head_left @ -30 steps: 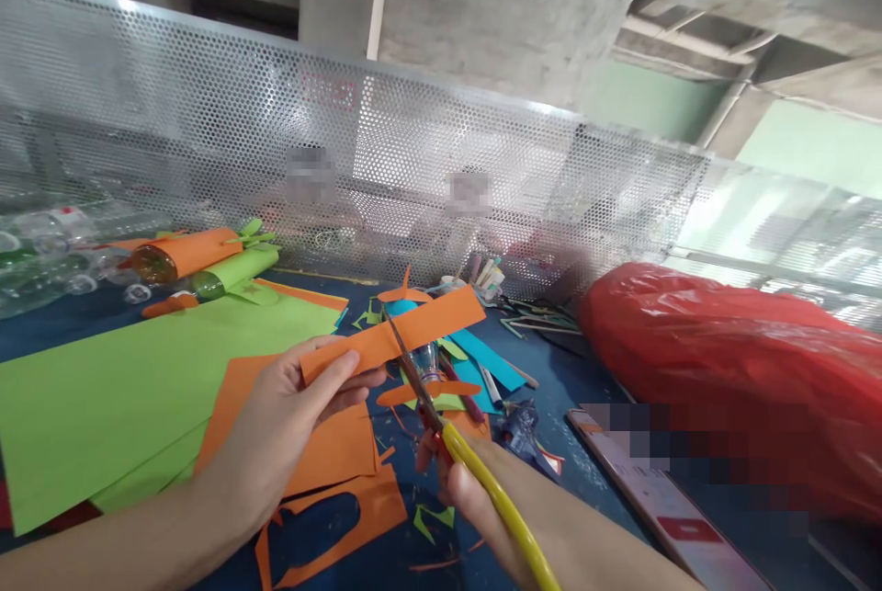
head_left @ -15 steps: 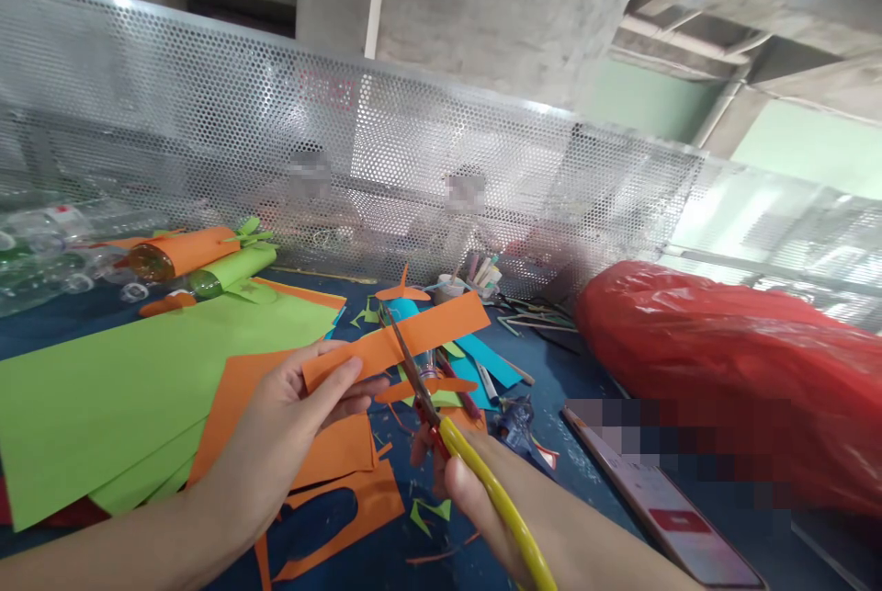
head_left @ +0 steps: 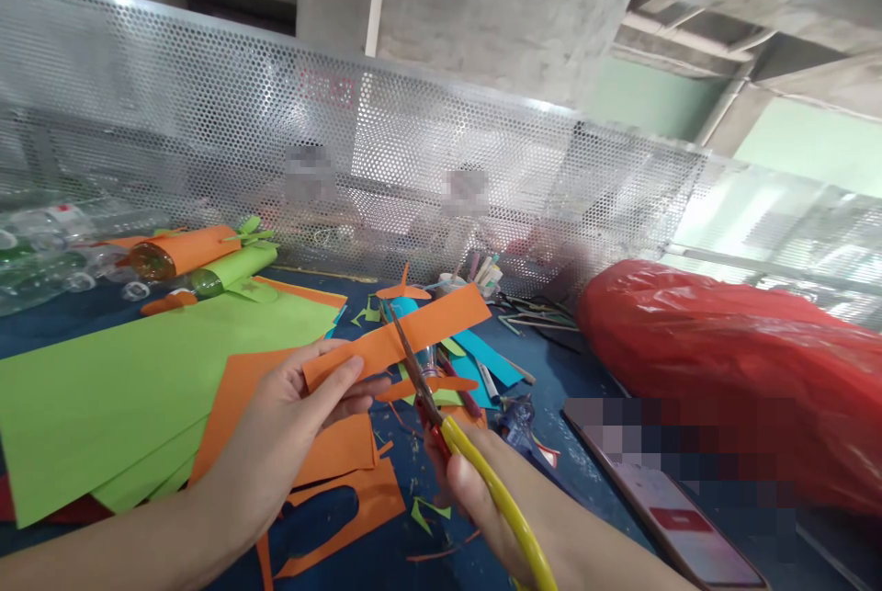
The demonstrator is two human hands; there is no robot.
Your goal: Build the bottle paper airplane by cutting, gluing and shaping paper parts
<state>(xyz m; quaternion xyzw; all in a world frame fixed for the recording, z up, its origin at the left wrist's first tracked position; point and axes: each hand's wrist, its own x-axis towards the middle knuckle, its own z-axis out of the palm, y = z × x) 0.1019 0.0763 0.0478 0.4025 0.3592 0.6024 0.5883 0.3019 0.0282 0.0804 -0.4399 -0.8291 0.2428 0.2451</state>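
My left hand [head_left: 313, 398] pinches the near end of an orange paper strip [head_left: 447, 315], thumb on top and fingers beneath. The strip slants up to the right above the table. My right hand [head_left: 475, 481] is closed on scissors [head_left: 486, 471] with yellow and red handles. Their blades cross the strip near its middle, one blade in front of the paper. Whether the paper is cut there I cannot tell. Below the hands lie orange sheets [head_left: 337, 453], one with a rounded hole, and green paper scraps [head_left: 424, 517].
Green sheets [head_left: 138, 389] cover the left of the blue table. Behind them lie paper-wrapped bottles [head_left: 199, 251] and clear bottles [head_left: 41, 269]. A phone [head_left: 668, 499] and a red plastic bag [head_left: 723, 361] are at the right. People sit beyond a perforated metal screen [head_left: 207, 95].
The scissors' handles have drawn slightly closer together, and my right fingers have curled in a little. The strip and my left hand stay almost where they were.
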